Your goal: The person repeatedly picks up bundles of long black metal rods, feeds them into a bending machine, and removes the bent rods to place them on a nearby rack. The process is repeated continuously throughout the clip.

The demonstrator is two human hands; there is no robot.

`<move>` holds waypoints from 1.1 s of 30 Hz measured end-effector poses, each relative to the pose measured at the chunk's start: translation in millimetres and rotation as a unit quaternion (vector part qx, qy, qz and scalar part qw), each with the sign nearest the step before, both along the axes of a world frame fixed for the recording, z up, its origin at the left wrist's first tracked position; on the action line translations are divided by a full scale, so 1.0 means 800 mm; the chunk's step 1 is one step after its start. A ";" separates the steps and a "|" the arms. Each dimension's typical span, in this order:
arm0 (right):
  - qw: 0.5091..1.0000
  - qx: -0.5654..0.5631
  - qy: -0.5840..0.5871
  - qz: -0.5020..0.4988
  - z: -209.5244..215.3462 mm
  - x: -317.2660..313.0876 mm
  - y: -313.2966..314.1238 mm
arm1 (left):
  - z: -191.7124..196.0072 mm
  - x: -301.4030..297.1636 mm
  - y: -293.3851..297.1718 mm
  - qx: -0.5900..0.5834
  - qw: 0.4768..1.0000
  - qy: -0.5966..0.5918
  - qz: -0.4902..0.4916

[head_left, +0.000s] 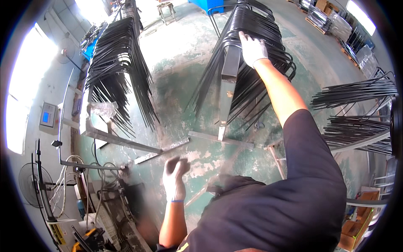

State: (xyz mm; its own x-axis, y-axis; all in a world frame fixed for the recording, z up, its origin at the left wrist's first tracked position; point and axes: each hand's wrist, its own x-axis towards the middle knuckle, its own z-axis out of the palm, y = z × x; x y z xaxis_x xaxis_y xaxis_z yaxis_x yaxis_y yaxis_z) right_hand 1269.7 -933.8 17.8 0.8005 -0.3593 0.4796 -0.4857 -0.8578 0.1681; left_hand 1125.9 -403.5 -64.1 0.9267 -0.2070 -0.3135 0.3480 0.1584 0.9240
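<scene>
My right hand (253, 48), in a white glove, reaches forward and rests on a row of black bent metal rods (247, 23). Its fingers are stretched out over the nearest rods. The rods hang in a dense bunch over the beam of a grey metal rack (231, 67), their ends spreading downward on both sides. Low in front of my body, apart from the rack, my left hand (173, 178) hangs in the air. It wears a white glove with dark fingertips, its fingers loosely curved with nothing seen in them; they are slightly blurred.
To the left, a second rack (121, 143) carries more hanging black rods (119, 54). Further bundles of rods (357, 92) lie on a stand at right. A wall box with a blue screen (48, 115), cables and a fan (31, 185) are at left. Wrapped stacks (321, 19) stand far right.
</scene>
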 end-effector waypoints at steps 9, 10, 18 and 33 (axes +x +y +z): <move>0.996 -0.065 -0.042 0.037 0.018 0.058 -0.068 | 0.114 0.118 -0.247 0.083 0.930 -0.343 -0.101; 0.992 -0.092 -0.071 0.052 0.015 0.068 -0.092 | 0.122 0.133 -0.275 0.133 0.898 -0.398 -0.132; 0.994 -0.057 -0.077 0.047 -0.028 0.194 -0.327 | 0.099 0.195 -0.451 0.168 0.913 -0.355 -0.111; 0.975 -0.014 -0.119 -0.189 -0.014 0.421 -0.574 | 0.117 0.173 -0.483 0.263 0.925 -0.265 0.072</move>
